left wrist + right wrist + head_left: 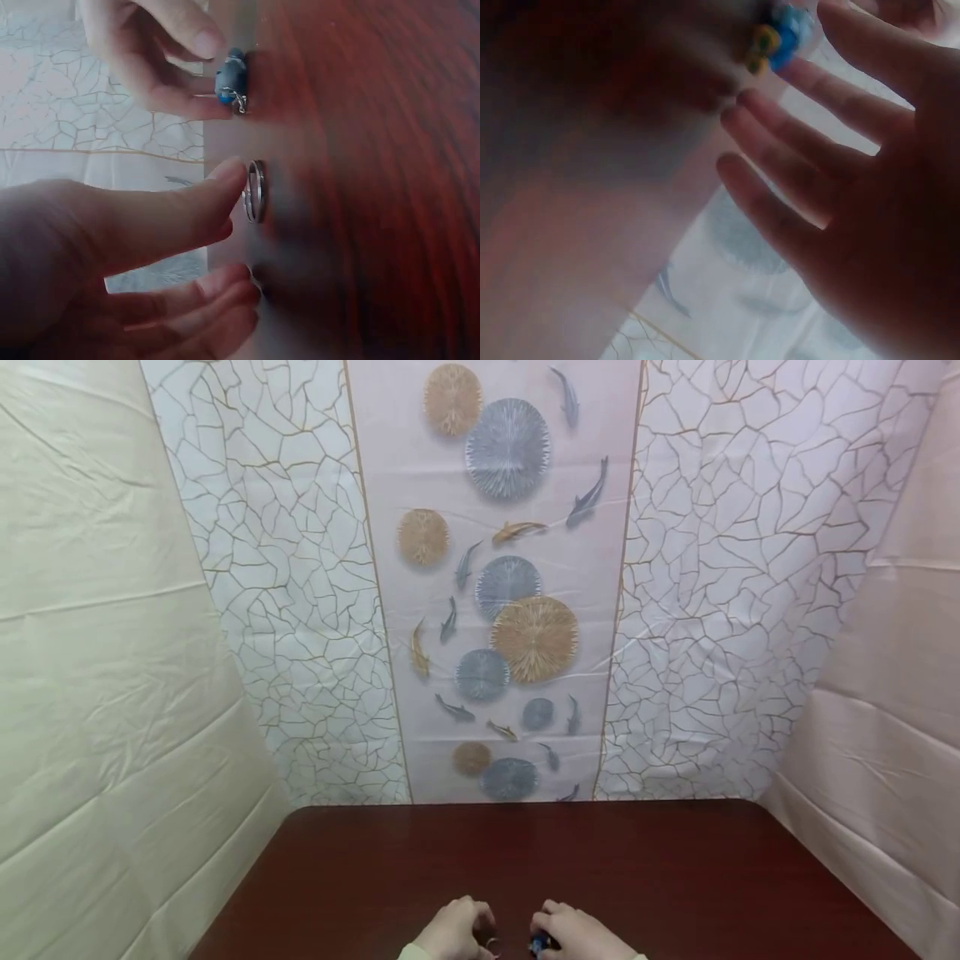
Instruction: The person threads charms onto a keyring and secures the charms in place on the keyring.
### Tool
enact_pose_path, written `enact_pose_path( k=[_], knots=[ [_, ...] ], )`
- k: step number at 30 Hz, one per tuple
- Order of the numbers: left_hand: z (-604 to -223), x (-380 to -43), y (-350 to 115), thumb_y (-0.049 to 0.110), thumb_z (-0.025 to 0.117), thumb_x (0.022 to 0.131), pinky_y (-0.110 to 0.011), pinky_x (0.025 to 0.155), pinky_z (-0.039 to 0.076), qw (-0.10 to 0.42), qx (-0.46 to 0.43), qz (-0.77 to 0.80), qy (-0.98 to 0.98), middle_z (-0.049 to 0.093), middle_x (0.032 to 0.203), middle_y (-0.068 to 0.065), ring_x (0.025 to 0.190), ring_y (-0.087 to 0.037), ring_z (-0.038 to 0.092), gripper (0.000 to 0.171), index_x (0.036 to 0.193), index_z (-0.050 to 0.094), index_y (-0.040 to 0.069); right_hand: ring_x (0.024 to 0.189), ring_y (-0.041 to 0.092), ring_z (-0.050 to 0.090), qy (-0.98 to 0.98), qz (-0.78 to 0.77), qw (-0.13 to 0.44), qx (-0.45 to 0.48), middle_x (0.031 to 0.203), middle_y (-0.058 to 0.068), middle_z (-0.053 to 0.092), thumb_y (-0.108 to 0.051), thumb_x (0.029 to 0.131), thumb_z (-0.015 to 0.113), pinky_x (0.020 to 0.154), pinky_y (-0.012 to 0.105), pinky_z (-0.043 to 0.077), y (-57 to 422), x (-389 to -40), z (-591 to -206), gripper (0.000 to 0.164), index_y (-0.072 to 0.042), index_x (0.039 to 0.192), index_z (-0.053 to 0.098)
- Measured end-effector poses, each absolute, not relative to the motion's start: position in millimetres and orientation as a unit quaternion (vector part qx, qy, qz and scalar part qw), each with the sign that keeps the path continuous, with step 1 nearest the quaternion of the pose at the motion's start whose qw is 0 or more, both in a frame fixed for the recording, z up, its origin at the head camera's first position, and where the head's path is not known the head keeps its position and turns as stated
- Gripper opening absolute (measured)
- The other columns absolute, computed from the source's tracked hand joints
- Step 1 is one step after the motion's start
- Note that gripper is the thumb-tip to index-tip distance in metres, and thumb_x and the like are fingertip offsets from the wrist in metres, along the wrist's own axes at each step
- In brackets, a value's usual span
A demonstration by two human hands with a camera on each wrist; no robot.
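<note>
In the head view, the left hand and right hand sit near each other above the brown-red desk, a metal ring beside the left fingers and a small blue figure at the right fingers; patterned cloth hangs behind. In the left wrist view, the left hand is spread, thumb apart from the other fingers, its tip right beside the ring, which stands on edge at the desk surface. In the right wrist view, the right hand's fingers are extended and fanned, the figure, partly yellow, at the index fingertip; whether the thumb touches it I cannot tell.
</note>
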State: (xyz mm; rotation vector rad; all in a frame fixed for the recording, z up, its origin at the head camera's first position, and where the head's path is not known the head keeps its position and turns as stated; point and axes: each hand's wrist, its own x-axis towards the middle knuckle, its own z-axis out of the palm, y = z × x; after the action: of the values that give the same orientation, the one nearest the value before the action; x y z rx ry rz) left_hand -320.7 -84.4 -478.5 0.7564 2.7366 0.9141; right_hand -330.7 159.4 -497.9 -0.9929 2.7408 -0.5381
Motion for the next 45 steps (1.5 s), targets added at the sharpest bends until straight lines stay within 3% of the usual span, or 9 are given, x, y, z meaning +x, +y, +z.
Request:
enact_pose_path(
  k=[5, 12, 18, 26, 30, 36, 40, 45],
  knots=[
    [-482.1, -318.8, -82.4, 0.011, 0.082, 0.073, -0.022, 0.061, 0.038, 0.087, 0.239, 0.32, 0.912, 0.05, 0.079, 0.005, 0.069, -0.006, 0.043, 0.019, 0.082, 0.065, 0.012, 0.072, 0.001, 0.041, 0.927, -0.199, 0.087, -0.306, 0.085, -0.008, 0.047, -0.015, 0.087, 0.071, 0.062, 0.022, 0.04, 148.1, -312.1, -480.5, 0.01, -0.015, 0.092, 0.062],
    [-480.7, -311.0, -76.3, 0.008, 0.085, 0.065, -0.019, 0.059, 0.035, 0.003, 0.25, 0.278, 0.927, 0.043, 0.076, 0.007, 0.066, -0.004, 0.038, 0.028, 0.074, 0.059, 0.015, 0.068, 0.002, 0.042, 0.926, -0.205, 0.077, -0.309, 0.084, -0.007, 0.05, -0.018, 0.085, 0.073, 0.057, 0.026, 0.04, 148.1, -314.7, -479.6, 0.014, -0.017, 0.088, 0.06],
    [-478.4, -310.5, -70.6, 0.011, 0.082, 0.072, -0.021, 0.059, 0.036, 0.027, 0.238, 0.278, 0.93, 0.045, 0.079, 0.005, 0.066, -0.006, 0.039, 0.024, 0.081, 0.059, 0.013, 0.068, 0.008, 0.051, 0.923, -0.216, 0.091, -0.305, 0.089, 0.001, 0.06, -0.016, 0.087, 0.07, 0.058, 0.027, 0.042, 148.1, -316.2, -482.5, 0.01, -0.018, 0.086, 0.061],
    [-477.9, -306.9, -63.7, 0.008, 0.076, 0.073, -0.02, 0.056, 0.033, 0.006, 0.241, 0.254, 0.936, 0.039, 0.073, 0.007, 0.06, -0.007, 0.036, 0.024, 0.074, 0.053, 0.012, 0.05, -0.002, 0.038, 0.908, -0.298, 0.032, -0.294, 0.061, -0.012, 0.054, -0.01, 0.079, 0.065, 0.049, 0.017, 0.035, 143.1, -299.6, -470.3, 0.006, -0.014, 0.074, 0.065],
    [-478.0, -306.2, -63.2, 0.003, 0.075, 0.068, -0.018, 0.054, 0.035, 0.001, 0.246, 0.258, 0.934, 0.042, 0.066, 0.01, 0.057, -0.005, 0.037, 0.026, 0.072, 0.052, 0.013, 0.05, -0.002, 0.038, 0.912, -0.312, 0.0, -0.265, 0.061, -0.012, 0.055, -0.011, 0.076, 0.063, 0.049, 0.018, 0.035, 143.2, -299.6, -470.6, 0.005, -0.014, 0.073, 0.063],
    [-475.5, -304.1, -62.8, -0.007, 0.077, 0.066, -0.017, 0.047, 0.041, 0.044, 0.232, 0.376, 0.896, 0.048, 0.056, 0.01, 0.048, 0.0, 0.044, 0.025, 0.07, 0.056, 0.007, 0.045, -0.002, 0.035, 0.913, -0.326, -0.063, -0.235, 0.054, -0.01, 0.052, -0.005, 0.078, 0.062, 0.046, 0.018, 0.034, 143.2, -298.0, -466.3, 0.01, -0.012, 0.072, 0.062],
    [-464.9, -304.3, -62.7, -0.011, 0.072, 0.07, -0.021, 0.045, 0.048, 0.07, 0.226, 0.482, 0.844, 0.059, 0.059, 0.001, 0.046, -0.006, 0.054, 0.015, 0.076, 0.063, -0.001, 0.044, -0.003, 0.045, 0.899, -0.355, -0.079, -0.244, 0.058, -0.004, 0.06, -0.002, 0.083, 0.062, 0.045, 0.017, 0.04, 143.6, -295.4, -456.3, 0.009, -0.008, 0.077, 0.063],
    [-440.7, -303.2, -61.5, -0.013, 0.068, 0.075, -0.031, 0.058, 0.057, 0.067, 0.218, 0.575, 0.786, 0.069, 0.073, -0.016, 0.058, -0.009, 0.062, 0.012, 0.087, 0.067, -0.008, 0.05, -0.001, 0.053, 0.876, -0.391, -0.095, -0.265, 0.065, 0.003, 0.065, -0.003, 0.09, 0.061, 0.047, 0.017, 0.045, 140.9, -290.3, -433.5, 0.009, -0.008, 0.082, 0.063]
  ],
)
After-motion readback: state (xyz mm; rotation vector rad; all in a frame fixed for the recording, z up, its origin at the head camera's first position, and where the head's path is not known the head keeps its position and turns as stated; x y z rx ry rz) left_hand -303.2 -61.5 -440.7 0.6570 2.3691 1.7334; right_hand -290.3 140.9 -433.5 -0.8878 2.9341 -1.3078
